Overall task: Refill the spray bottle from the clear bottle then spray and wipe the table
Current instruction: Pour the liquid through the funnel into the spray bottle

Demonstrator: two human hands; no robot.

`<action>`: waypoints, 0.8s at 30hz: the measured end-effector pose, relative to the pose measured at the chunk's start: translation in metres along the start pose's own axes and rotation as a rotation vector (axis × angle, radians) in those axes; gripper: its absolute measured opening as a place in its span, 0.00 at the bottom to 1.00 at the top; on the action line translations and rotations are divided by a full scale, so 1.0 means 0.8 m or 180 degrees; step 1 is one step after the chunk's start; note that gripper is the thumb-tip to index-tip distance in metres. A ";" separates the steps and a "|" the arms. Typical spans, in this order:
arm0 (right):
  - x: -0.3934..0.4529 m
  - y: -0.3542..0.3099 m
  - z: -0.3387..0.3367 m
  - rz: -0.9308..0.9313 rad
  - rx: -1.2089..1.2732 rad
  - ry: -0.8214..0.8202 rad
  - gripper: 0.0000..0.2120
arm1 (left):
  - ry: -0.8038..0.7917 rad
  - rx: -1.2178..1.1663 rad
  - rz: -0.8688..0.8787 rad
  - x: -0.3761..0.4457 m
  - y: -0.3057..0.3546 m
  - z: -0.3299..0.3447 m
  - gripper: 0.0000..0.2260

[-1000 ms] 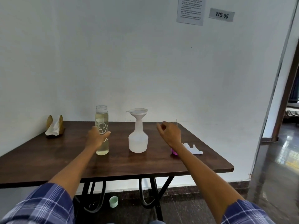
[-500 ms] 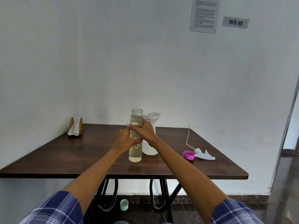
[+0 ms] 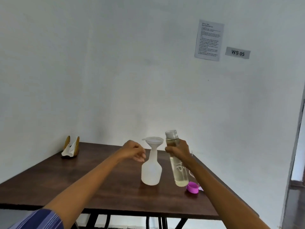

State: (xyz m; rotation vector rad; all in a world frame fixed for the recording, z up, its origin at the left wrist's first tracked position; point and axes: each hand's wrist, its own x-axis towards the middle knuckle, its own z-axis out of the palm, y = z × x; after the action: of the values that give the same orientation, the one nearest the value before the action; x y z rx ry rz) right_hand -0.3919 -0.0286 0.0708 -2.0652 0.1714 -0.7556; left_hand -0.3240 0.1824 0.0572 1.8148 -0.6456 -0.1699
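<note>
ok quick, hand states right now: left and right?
Left hand: open, fingers loosely curled beside the spray bottle neck, holding nothing.
Right hand: closed around the clear bottle, gripping its upper part.

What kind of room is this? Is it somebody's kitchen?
Probably not a kitchen: more likely a numbered test or work station. A grey "WS 05" wall label hangs beside a printed instruction sheet, above one dark wooden table.
</note>
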 end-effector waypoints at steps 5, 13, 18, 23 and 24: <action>0.043 0.014 -0.007 0.0053 -0.0238 -0.0029 0.09 | 0.0477 -0.0515 -0.0429 0.038 -0.013 -0.025 0.13; 0.088 0.019 0.014 -0.0043 -0.0623 -0.0319 0.11 | 0.0308 -0.0310 -0.0598 0.081 -0.001 -0.017 0.21; 0.098 0.022 0.011 -0.0069 -0.0750 -0.0392 0.14 | 0.0398 -0.0393 -0.0494 0.093 -0.004 -0.010 0.11; 0.100 0.025 0.008 -0.0026 -0.0864 -0.0485 0.13 | 0.0423 -0.0596 -0.0535 0.093 -0.003 -0.008 0.12; 0.100 0.026 0.007 -0.0021 -0.0895 -0.0500 0.13 | 0.0379 -0.0640 -0.0585 0.091 -0.001 -0.007 0.14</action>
State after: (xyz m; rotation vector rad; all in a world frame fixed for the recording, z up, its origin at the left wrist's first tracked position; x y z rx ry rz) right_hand -0.3208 -0.0685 0.0878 -2.3827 0.1913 -0.5963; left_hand -0.2602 0.1500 0.0732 1.6740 -0.3640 -0.2393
